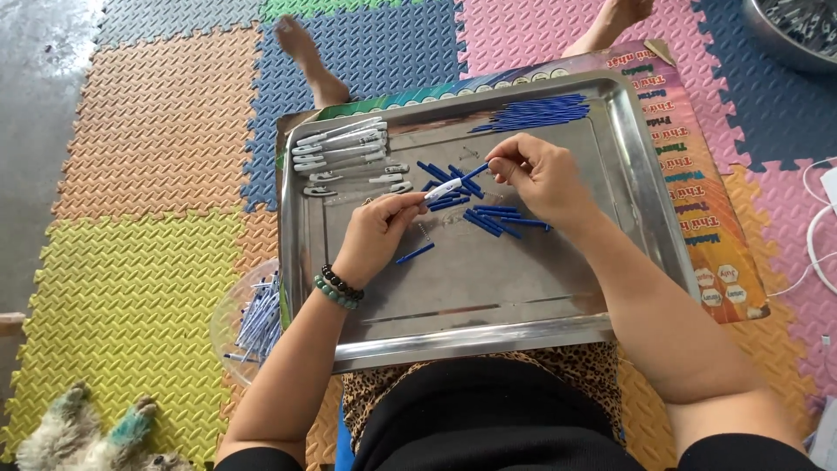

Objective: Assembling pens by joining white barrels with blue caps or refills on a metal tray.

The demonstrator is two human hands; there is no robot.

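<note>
My left hand (pixel 377 234) pinches a white pen barrel (pixel 442 189) over a steel tray (pixel 628 183) on my lap. My right hand (pixel 539 174) holds a short blue pen part (pixel 476 171) at the barrel's tip. Under the hands lies a loose scatter of blue pen parts (pixel 488 216). One blue piece (pixel 415 254) lies apart, near my left wrist. A row of assembled white pens (pixel 342 145) lies at the tray's far left, with clear pen pieces (pixel 357 181) below them. Thin blue refills (pixel 534 113) are piled at the far right.
The tray rests on a printed cardboard sheet (pixel 711 218) over coloured foam floor mats (pixel 148 122). A clear bowl of pen parts (pixel 253 318) sits at my left. A metal basin (pixel 798 30) stands far right, white cables (pixel 819 227) at right, a furry animal (pixel 87 432) at lower left.
</note>
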